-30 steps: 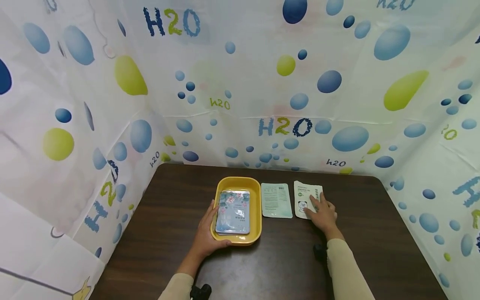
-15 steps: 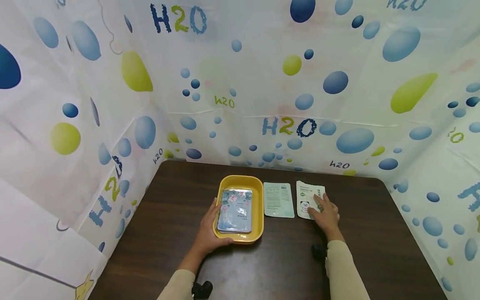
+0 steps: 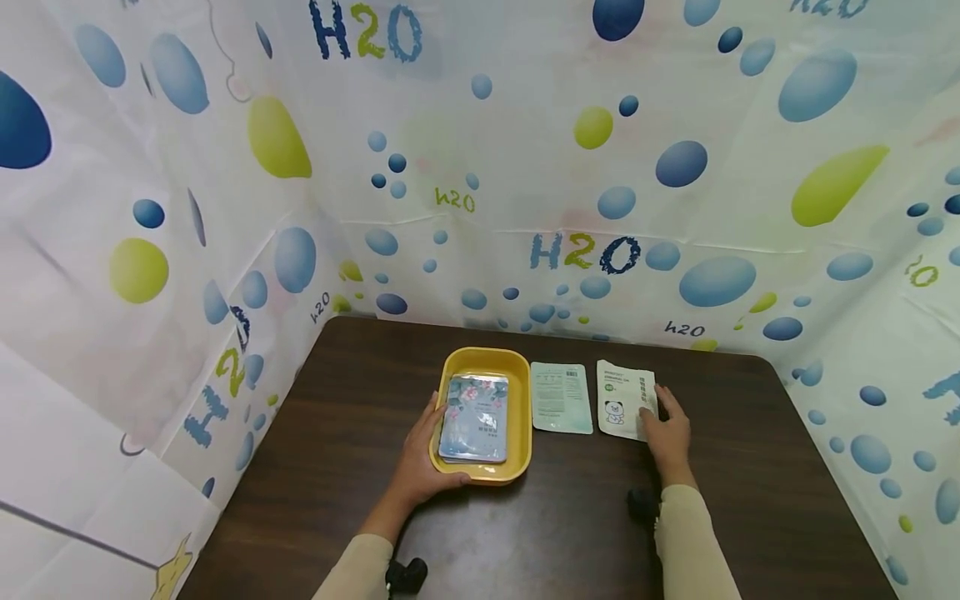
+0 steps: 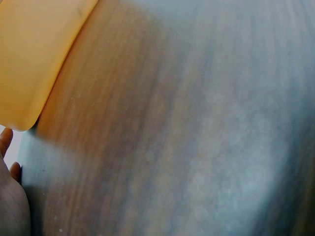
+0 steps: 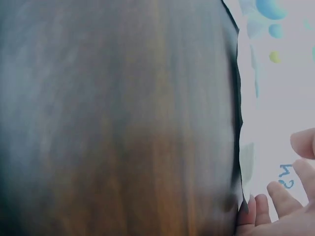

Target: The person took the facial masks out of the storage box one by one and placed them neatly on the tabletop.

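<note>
A yellow tray (image 3: 520, 417) stands near the middle of the table in the head view, with blue floral sachets (image 3: 474, 421) stacked flat inside it. My left hand (image 3: 418, 468) holds the tray's near left corner, thumb along the near side and fingers along the left side. To the tray's right lies a pale green sachet (image 3: 561, 398) with small print. Beyond it is a white sachet (image 3: 621, 400) with a bear picture. My right hand (image 3: 670, 437) touches the white sachet's right edge, thumb over its face and fingers extended beside it. Some right fingertips are hard to make out.
The dark wooden table (image 3: 555, 533) meets a white patterned curtain (image 3: 525, 167) at the back and sides. Black wrist cameras sit at the left wrist (image 3: 406, 575) and the right wrist (image 3: 642, 506).
My right hand has slid rightward from the face of the white sachet to its right edge, uncovering the bear picture. My left hand stays at the tray. The head view has shifted slightly.
</note>
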### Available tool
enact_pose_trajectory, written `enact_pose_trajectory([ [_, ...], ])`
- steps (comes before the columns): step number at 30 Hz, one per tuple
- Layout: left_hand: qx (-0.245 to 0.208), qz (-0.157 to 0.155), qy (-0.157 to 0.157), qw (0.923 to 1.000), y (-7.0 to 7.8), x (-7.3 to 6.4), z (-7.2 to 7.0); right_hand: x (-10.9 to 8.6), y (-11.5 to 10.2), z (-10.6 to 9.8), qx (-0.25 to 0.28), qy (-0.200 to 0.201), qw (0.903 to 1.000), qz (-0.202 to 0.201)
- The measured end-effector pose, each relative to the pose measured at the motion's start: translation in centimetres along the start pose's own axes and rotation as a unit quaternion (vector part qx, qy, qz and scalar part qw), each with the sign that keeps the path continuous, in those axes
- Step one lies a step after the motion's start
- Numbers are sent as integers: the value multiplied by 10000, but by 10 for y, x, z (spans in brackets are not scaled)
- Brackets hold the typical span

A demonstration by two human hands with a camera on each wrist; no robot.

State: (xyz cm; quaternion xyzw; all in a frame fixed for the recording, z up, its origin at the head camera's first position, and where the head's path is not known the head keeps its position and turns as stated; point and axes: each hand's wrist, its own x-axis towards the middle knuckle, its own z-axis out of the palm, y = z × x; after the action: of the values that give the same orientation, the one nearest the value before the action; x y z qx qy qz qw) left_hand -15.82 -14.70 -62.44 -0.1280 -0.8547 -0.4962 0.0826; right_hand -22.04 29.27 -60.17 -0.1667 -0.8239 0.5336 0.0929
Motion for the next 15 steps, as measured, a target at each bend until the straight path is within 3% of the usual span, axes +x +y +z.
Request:
enact_pose_trajectory([
  [10, 1, -74, -39, 10000, 2, 1, -1, -5, -16, -7, 345, 507, 9980, 136],
  [15, -4, -156, -60, 9999, 2, 0, -1, -4, -23, -12, 664, 548, 9960, 232],
])
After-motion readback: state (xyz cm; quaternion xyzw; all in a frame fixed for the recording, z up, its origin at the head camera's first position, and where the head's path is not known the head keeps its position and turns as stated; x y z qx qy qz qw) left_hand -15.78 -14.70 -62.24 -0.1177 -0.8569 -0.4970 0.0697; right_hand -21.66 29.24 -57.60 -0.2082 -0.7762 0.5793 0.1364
